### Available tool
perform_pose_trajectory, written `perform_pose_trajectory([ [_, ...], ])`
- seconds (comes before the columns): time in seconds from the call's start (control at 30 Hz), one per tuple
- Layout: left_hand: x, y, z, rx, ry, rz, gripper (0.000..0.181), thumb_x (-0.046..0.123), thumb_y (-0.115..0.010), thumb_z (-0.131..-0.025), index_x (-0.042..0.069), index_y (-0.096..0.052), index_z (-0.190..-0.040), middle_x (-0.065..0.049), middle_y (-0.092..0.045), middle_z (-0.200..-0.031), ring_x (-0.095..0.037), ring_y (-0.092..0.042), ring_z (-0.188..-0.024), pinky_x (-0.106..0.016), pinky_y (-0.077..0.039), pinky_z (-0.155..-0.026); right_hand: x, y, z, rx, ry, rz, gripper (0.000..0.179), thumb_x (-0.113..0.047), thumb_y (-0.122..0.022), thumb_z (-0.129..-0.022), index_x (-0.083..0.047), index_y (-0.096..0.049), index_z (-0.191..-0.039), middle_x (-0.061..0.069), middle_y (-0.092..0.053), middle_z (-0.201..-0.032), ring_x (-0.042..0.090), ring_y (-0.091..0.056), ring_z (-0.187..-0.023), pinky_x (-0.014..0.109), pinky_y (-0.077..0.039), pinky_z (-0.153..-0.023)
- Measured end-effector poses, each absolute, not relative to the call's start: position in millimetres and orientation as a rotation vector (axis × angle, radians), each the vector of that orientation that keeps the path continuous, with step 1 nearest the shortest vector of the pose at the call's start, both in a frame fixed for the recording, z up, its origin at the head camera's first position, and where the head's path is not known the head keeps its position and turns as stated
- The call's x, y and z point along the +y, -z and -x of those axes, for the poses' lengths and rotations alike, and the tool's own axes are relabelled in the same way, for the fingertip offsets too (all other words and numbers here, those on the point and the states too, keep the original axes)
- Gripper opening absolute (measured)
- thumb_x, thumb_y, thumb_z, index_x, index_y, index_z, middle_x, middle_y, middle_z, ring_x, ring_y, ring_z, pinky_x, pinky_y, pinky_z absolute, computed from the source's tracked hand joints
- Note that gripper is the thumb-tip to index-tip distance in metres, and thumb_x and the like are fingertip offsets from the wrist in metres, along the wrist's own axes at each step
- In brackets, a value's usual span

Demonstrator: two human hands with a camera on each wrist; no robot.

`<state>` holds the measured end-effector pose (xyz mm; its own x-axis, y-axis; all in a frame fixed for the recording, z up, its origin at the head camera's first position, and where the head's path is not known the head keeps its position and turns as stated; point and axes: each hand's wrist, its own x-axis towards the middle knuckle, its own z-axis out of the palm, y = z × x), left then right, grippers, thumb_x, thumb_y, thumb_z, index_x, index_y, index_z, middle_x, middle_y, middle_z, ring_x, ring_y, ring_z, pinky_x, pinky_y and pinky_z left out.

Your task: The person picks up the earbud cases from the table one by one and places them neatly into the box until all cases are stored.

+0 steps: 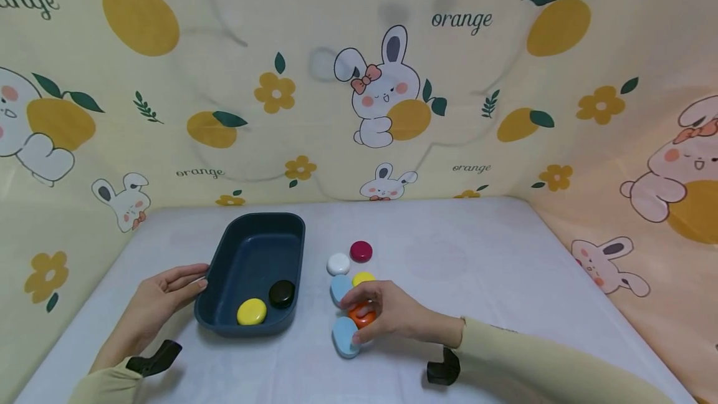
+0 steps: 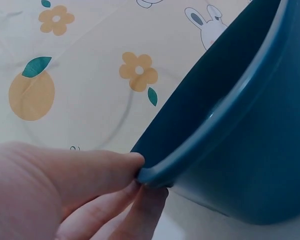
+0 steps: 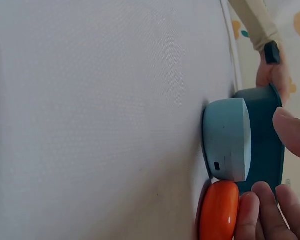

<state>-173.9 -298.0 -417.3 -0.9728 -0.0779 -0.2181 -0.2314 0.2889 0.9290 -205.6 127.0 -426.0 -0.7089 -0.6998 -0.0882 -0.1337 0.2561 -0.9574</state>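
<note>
In the head view, a dark blue bin (image 1: 249, 254) stands left of the middle, holding a yellow disc (image 1: 252, 312) and a black disc (image 1: 282, 293). My left hand (image 1: 162, 295) pinches its left rim, thumb on one side and fingers on the other in the left wrist view. My right hand (image 1: 392, 313) hovers over an orange disc (image 1: 361, 315), which it partly hides. Its thumb and fingers are spread, with a gap between them in the right wrist view. The thumb is beside the nearer light blue piece (image 1: 344, 336), which sits against the orange disc (image 3: 219, 210).
Beyond the right hand lie another light blue piece (image 1: 339, 290), a yellow disc (image 1: 363, 278), a white disc (image 1: 338, 264) and a dark red disc (image 1: 361, 251). A printed cloth (image 1: 314, 17) hangs behind the white table (image 1: 449, 248).
</note>
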Motion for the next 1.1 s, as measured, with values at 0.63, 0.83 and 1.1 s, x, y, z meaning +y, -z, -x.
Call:
perform_pose_trajectory([
  [0.63,-299.3,418.7,173.1,2.398,-1.792,0.257,0.064,0.029,-0.069,-0.094,-0.002,-0.044,-0.144,-0.018,-0.054,-0.137,-0.008,-0.063,-0.107,-0.030,-0.054,-0.088,124.6,426.4,213.3,2.137,1.138,1.034,0.055,-0.019,-0.089,-0.074,-0.021,-0.063,-0.123,-0.012,-0.063,-0.119,0.011,-0.055,-0.108,0.028,-0.051,-0.090],
  [0.83,-298.6,418.1,173.6,2.397,-1.790,0.265,0.066,0.030,-0.070,-0.094,-0.002,-0.044,-0.144,-0.017,-0.055,-0.136,-0.007,-0.063,-0.105,-0.030,-0.055,-0.088,125.7,426.3,215.4,2.119,1.104,1.055,0.056,-0.019,-0.088,-0.075,-0.021,-0.062,-0.124,-0.014,-0.061,-0.120,0.009,-0.053,-0.111,0.026,-0.049,-0.094],
  [1.1,-298.0,417.8,172.3,2.386,-1.802,0.268,0.067,0.031,-0.071,-0.092,-0.002,-0.044,-0.144,-0.016,-0.057,-0.135,-0.005,-0.063,-0.104,-0.030,-0.055,-0.088,125.1,429.4,215.4,2.129,1.111,1.046,0.052,-0.021,-0.087,-0.077,-0.022,-0.063,-0.123,-0.014,-0.061,-0.119,0.010,-0.051,-0.110,0.028,-0.050,-0.091],
])
